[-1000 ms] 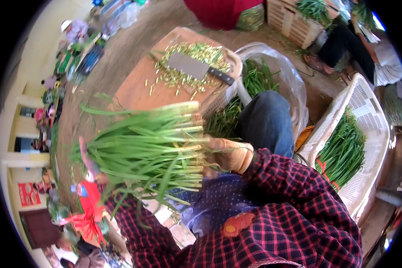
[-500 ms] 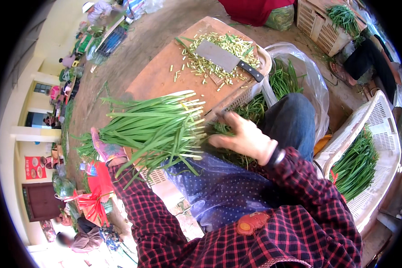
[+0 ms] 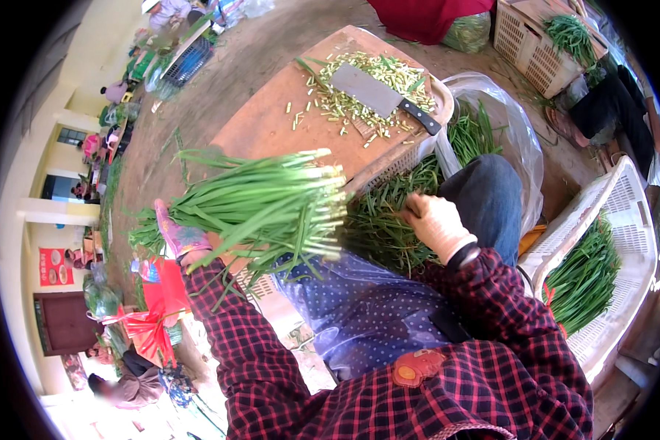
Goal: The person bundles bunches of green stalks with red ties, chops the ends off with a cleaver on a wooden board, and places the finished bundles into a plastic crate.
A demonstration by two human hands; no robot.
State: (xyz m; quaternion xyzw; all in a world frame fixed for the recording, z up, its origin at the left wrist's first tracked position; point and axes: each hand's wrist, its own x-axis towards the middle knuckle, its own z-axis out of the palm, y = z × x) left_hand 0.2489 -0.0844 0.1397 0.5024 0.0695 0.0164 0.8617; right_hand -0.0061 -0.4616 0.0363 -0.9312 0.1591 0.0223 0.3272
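Note:
My left hand [image 3: 180,233], in a pink and purple glove, grips a thick bunch of green chives [image 3: 264,194] by its leafy part. The pale cut ends point right, over the near edge of a wooden board [image 3: 257,125]. My right hand [image 3: 441,226], in a pale glove, is closed with curled fingers above a heap of loose green leaves [image 3: 385,224] by my knee. Whatever those fingers hold is hidden. On the board a cleaver [image 3: 367,88] with a black handle lies flat over scattered short stem pieces [image 3: 328,106].
At the right stands a white plastic crate [image 3: 627,242] with tied chives [image 3: 583,275] inside. A clear plastic bag [image 3: 524,139] of greens sits beyond my knee. Another crate [image 3: 524,48] is at the far right, near a seated person's leg [image 3: 612,106]. Other people work at the far left.
My right hand has drawn back from the cut ends of the chives, moving right, and its fingers have curled in. The bunch, still in my left hand, has shifted slightly.

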